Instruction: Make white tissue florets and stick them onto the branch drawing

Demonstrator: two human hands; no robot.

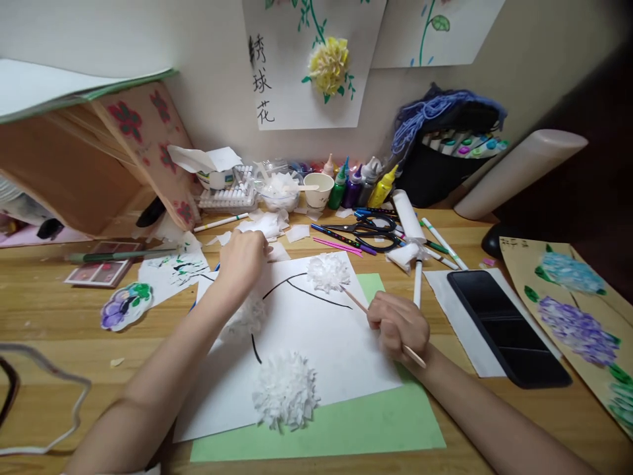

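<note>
My right hand point(398, 324) grips a thin wooden stick point(357, 300), whose far tip touches the lower edge of a small white paper flower point(328, 271). That flower sits at the top right of a white sheet point(326, 349) with curved black lines. Over the sheet's upper left edge, my left hand point(243, 260) is closed with fingers pointing down beside white paper scraps point(270, 224); anything in its fingertips is hidden. My left forearm partly covers a second paper flower point(244, 320). A larger, ruffled one point(287, 390) lies near the sheet's bottom edge.
Green paper point(346, 432) lies under the sheet. Behind are black scissors point(376, 231), a paper cup point(318, 190), paint bottles point(355, 185) and a bowl of paper pieces point(279, 191). A phone point(509, 326) rests at right; a painted box point(143, 152) stands at left.
</note>
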